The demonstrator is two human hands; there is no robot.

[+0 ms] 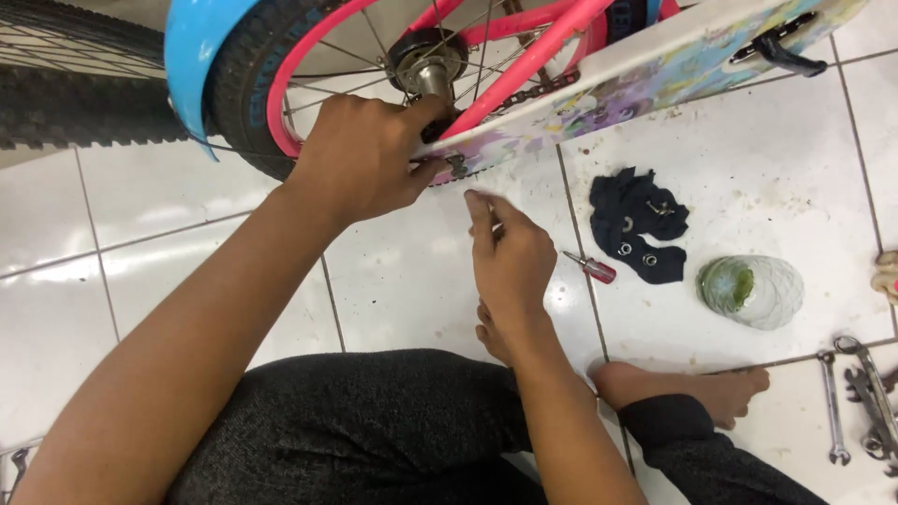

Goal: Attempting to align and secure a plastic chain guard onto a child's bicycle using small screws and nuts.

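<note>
- The left hand (pixel 360 154) is closed around the lower edge of the white patterned chain guard (pixel 645 70) of a child's bicycle, thumb beneath and fingers over it, just below the rear hub (pixel 427 64).
- The right hand (pixel 510 257) sits just beneath the guard's edge with fingers pinched together, index finger pointing up toward a small bolt (pixel 457 166) on the guard; whether it holds anything between the fingertips cannot be told.
- The two hands are near each other, the left higher and touching the guard, the right slightly lower and to its right.
- The rear wheel, pink rim (pixel 281 103) with black tyre, stands behind the left hand under a blue mudguard (pixel 192 65); pink frame tubes (pixel 524 65) cross the hub.
- On the white tiled floor (pixel 168 196), a small red-handled screwdriver (pixel 591 266) lies just beside the right hand.
- Further right lies a black cloth (pixel 641 224) carrying small metal washers and nuts, then a clear round container (pixel 751 291) with green contents.
- Wrenches (pixel 865 397) lie at the right edge, well apart from both hands.
</note>
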